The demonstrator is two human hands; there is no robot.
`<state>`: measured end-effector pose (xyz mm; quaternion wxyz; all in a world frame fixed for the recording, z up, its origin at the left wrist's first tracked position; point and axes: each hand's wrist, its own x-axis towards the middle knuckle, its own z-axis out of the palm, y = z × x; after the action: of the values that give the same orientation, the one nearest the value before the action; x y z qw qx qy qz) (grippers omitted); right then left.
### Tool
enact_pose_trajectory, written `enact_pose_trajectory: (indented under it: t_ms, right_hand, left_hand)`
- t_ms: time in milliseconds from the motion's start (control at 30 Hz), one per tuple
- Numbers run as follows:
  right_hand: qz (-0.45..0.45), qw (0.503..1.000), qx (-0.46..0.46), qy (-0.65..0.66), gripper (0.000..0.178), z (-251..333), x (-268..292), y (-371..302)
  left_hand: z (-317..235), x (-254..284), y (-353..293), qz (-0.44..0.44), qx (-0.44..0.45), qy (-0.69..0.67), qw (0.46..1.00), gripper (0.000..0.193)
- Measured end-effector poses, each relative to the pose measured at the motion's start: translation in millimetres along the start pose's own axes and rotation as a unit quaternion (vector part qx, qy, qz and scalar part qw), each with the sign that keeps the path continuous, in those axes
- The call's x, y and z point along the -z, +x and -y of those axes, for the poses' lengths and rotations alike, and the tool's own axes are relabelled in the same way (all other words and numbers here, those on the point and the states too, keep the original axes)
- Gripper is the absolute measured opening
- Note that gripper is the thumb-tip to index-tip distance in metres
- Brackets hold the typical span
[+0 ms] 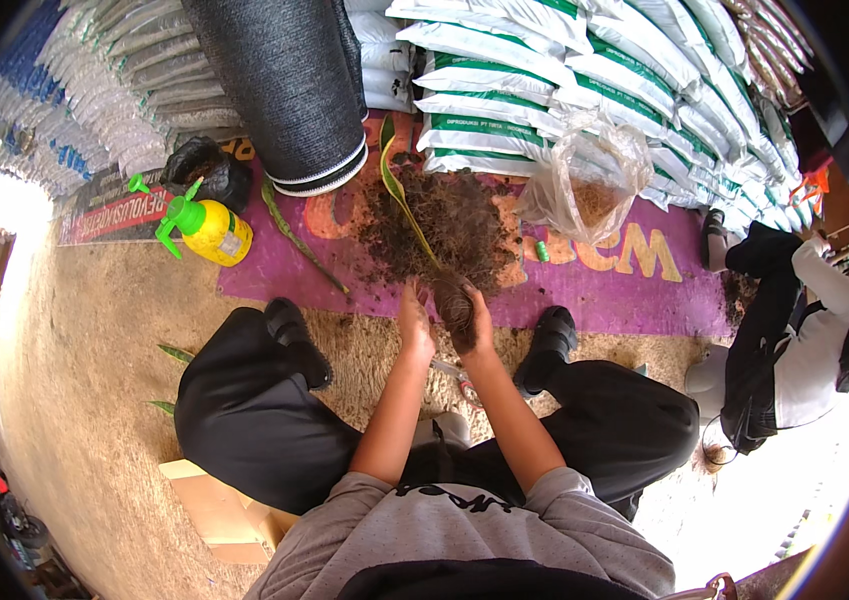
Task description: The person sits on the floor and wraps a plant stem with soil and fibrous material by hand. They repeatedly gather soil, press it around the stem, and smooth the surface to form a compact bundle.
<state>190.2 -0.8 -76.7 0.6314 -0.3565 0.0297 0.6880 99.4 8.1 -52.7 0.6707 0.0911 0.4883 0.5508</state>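
A snake plant [399, 198] with one long, yellow-edged leaf leans up and left from its dark, soil-caked root ball [455, 308]. My right hand [479, 322] grips the root ball along its right side. On the other side, my left hand [415, 318] is held upright with its fingers stretched out and soil on them; whether it touches the roots is hard to tell. Just beyond both hands spreads a heap of dark, loose soil [444, 225]. To its left, another long leaf cutting [296, 235] lies on the purple banner [264, 280].
At left stand a yellow spray bottle [212, 232] and a black bag [214, 175]. A black roll [284, 90] rises behind. A clear plastic bag [594, 190] sits at right, before stacked white sacks [489, 85]. Another person [794, 330] is at far right; a cardboard box [219, 510] lies lower left.
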Motion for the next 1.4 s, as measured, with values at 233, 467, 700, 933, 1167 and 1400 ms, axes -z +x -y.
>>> enact_pose_trajectory:
  t_ms: [233,467,700,933,1167,1400]
  right_hand:
    - [0.002,0.895,0.258,-0.364,0.032,-14.4,-26.5,-25.3]
    - [0.023,0.565,0.436,-0.700,0.039,-3.6,-52.8,-47.4]
    - [0.224,0.467,0.513,-0.684,0.035,7.4,-61.3,-51.0]
    - [0.203,0.443,0.530,-0.694,0.026,-4.4,-64.0,-43.1]
    - [0.229,0.635,0.463,-0.574,0.049,16.8,-69.3,-44.9]
    - [0.201,0.614,0.512,-0.567,0.091,22.4,-64.5,-41.2]
  left_hand:
    - [-2.9,5.1,16.0,0.139,0.147,-0.212,0.956,0.052]
    - [2.2,20.1,27.0,0.207,0.152,-0.301,0.918,0.047]
    - [5.1,27.5,29.9,0.286,0.148,-0.386,0.864,0.043]
    - [-5.1,20.6,17.3,0.239,0.139,-0.371,0.886,0.041]
    - [-9.4,16.0,23.5,0.216,0.136,-0.344,0.904,0.040]
    - [-11.6,18.4,27.5,0.210,0.100,-0.276,0.932,0.041]
